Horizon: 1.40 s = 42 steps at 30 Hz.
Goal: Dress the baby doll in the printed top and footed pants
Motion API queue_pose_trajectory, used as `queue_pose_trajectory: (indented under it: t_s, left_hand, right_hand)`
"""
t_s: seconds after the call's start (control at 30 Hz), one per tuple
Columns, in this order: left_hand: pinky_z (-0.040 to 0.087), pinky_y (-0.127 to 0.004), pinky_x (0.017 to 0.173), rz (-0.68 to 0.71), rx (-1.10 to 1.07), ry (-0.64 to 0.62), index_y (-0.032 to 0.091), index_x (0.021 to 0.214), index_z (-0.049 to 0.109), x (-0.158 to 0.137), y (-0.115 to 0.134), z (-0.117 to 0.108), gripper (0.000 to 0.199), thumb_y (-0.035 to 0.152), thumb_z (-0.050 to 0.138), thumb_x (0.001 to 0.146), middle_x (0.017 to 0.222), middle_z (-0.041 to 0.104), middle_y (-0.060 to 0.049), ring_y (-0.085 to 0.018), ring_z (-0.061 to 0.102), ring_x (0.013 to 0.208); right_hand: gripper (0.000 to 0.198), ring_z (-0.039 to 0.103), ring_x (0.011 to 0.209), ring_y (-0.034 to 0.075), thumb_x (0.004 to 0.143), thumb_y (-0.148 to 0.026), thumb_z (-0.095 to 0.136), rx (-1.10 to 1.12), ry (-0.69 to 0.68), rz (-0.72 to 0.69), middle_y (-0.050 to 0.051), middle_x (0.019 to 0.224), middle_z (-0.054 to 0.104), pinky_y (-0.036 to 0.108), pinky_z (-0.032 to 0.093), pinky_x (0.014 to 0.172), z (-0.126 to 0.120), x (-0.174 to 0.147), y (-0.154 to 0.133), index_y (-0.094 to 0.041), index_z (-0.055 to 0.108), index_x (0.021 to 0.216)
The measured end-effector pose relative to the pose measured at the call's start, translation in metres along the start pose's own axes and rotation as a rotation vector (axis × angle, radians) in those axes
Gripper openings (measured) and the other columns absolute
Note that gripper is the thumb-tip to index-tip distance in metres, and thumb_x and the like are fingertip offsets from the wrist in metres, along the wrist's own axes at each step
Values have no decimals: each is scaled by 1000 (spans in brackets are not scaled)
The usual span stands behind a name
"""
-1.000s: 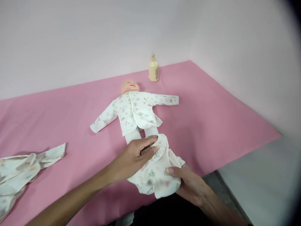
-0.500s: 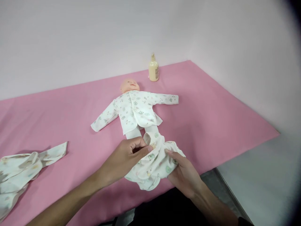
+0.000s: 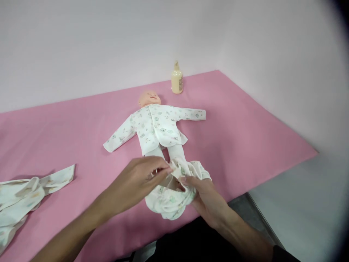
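Observation:
A baby doll [image 3: 149, 98] lies on its back, dressed in a white printed jacket [image 3: 163, 125] with its sleeves spread out. Bunched around the lower ends of the doll's legs are white printed baby pants [image 3: 170, 203]. My left hand [image 3: 147, 174] pinches the edge of the pants' opening between thumb and fingers. On the other side, my right hand [image 3: 204, 193] grips the gathered fabric, thumb on top and the fingers hidden beneath. The opening faces up between both hands. The doll's feet are hidden by the cloth.
A pump bottle [image 3: 177, 82] of pale yellow liquid stands behind the doll's head, near the wall. Another printed baby garment [image 3: 24, 200] lies crumpled at the left. The pink table cover [image 3: 245, 138] ends at a front edge close to my body.
My left hand has pulled the edge of the pants, and their opening now gapes wider. My right thumb has shifted left toward that opening. The doll and bottle stay in place.

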<state>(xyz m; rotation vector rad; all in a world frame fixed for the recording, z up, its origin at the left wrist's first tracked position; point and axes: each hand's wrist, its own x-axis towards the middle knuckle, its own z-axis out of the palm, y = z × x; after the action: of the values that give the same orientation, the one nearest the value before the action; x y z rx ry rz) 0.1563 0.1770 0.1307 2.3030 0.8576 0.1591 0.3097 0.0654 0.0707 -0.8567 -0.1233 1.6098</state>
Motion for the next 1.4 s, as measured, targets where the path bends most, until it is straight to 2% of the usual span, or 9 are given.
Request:
queue_pose_trajectory:
  t_s: [0.07,0.13,0.27,0.57,0.63,0.77,0.97,1.23,1.4]
  left_hand:
    - [49,-30,79,149,169,23,23,112,66,13,-9,0,26,28,43,100,105,70,-3,-18,64,93]
    - [46,-38,97,372,350,-66,22,125,61,31,-18,6,34,14,42,97,122,66,-6,-22,59,116]
    - [35,-45,113,589,607,-268,22,123,63,63,-30,24,43,2,53,86,138,59,-7,-28,44,138]
    - [22,-51,119,570,753,-357,21,125,65,82,-25,39,47,14,67,79,129,63,-11,-34,40,140]
    - [22,-51,118,572,769,-328,22,120,67,83,-25,42,45,11,65,77,123,65,-11,-33,44,136]
    - [26,-50,116,608,822,-275,25,116,70,86,-31,48,44,10,66,75,114,66,-10,-31,52,125]
    - [23,-49,117,624,928,-261,25,121,66,89,-30,46,53,13,75,70,130,60,-9,-32,44,133]
    - [35,-44,111,659,752,-200,20,121,62,95,-27,31,44,6,61,79,122,62,-10,-28,49,127]
    - [36,-39,111,615,569,-225,20,120,60,94,-23,15,48,1,55,76,125,59,-7,-24,46,131]
  right_hand:
    - [34,65,89,19,76,-16,75,7,63,-21,4,95,70,33,52,84,-3,-10,9,-19,67,108]
    - [24,63,86,18,79,-17,74,9,72,-26,4,92,68,32,52,83,-6,-20,18,-19,67,102]
    - [9,58,75,16,87,-27,68,-1,78,-29,3,80,63,31,51,77,-14,-35,27,-18,64,84]
    - [15,59,75,17,87,-29,67,9,119,61,5,81,64,30,51,73,-29,-45,25,-14,67,86]
    - [15,59,74,16,84,-25,70,30,115,90,4,83,65,31,51,74,-33,-44,27,-15,68,94]
    - [38,62,77,17,79,-23,74,74,131,103,2,88,68,35,51,82,-38,-41,31,-19,65,116]
    - [52,68,96,25,77,-22,73,101,152,176,8,102,73,39,49,92,-41,-45,32,-18,61,128]
    - [54,68,103,28,72,-23,79,41,75,235,10,108,74,43,46,99,-41,-47,35,-17,66,123]
    - [25,69,91,26,79,-33,75,27,62,219,11,92,74,43,49,93,-50,-40,40,-12,74,93]
